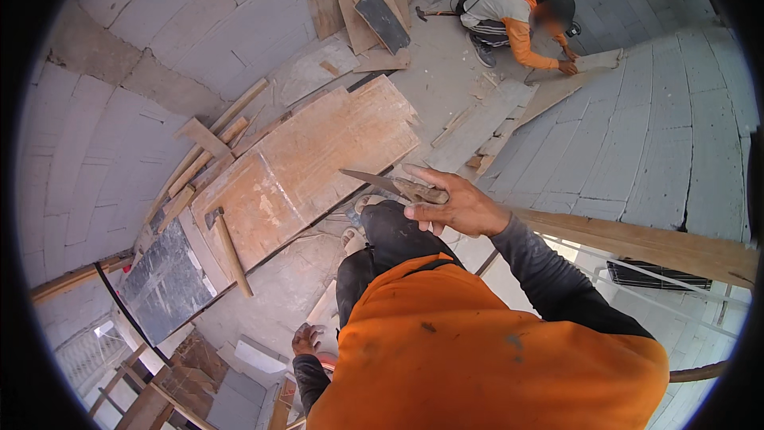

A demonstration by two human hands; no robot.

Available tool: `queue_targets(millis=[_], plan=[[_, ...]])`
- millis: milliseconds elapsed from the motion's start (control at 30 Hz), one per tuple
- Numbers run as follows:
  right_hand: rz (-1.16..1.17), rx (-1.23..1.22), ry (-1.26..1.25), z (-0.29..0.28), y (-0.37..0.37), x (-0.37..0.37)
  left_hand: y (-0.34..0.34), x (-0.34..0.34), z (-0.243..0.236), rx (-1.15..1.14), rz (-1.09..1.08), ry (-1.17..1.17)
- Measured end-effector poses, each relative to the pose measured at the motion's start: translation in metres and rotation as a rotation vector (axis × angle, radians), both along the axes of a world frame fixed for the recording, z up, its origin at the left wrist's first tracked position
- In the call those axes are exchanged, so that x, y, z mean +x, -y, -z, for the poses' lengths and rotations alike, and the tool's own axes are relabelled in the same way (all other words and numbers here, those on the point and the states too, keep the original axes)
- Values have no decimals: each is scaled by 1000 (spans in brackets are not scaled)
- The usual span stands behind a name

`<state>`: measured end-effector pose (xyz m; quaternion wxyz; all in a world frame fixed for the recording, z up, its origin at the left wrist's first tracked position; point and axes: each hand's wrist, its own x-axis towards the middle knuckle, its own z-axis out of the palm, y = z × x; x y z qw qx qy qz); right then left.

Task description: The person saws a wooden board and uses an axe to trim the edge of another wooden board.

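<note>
One bladed tool (402, 187) in play, and holding it up in mid-air, apparently clear of any timber! Gripping it in the right hand (469, 205), wrapping thumb and fingers loosely about the wooden handle, pointing the blade out leftward, above the near edge of the big plywood panel (334, 147) in this view. Over to the left hand (305, 340): hanging low and off to the side, bending the fingers a little, hiding the palm, so not showing whether anything is inside; impossible to tell.

Checking progress: not cutting anything at this instant, not touching the panel with either hand. Spotting a ragged far end and a pale streak across the middle, but making out no fresh cut. Judging from that, probably pausing between steps, with the panel seemingly loose on the floor.

Counting as done: the pale block walls (637, 135), already up. Counting as seemingly left unplaced: timber strips (207, 151) in a heap behind the panel, offcut boards (370, 8) at the back wall. Noting, too, a wooden-handled striking tool (231, 255) on the panel's left end, out of both hands. And across the room, catching a crouching co-worker (501, 20), with hands at a small board (598, 60) by the right wall, seemingly mid-job!
</note>
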<state>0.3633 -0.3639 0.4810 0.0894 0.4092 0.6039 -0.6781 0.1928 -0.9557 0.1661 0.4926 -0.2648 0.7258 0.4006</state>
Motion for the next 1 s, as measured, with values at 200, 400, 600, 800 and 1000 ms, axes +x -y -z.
queue_targets(millis=[200,400,600,800,1000], plan=[[226,73,146,28,47,60,8,-140,-1,-50,77,-186],[497,202,17,-3,53,92,-50,-137,-9,-4,224,-104],[469,771,-84,75,-8,136,-135,-53,2,-3,358,-72],[493,637,-228,154,-64,129,-264,17,-23,77,588,-256],[399,578,-249,183,-89,112,-424,5,-4,166,1006,-742]])
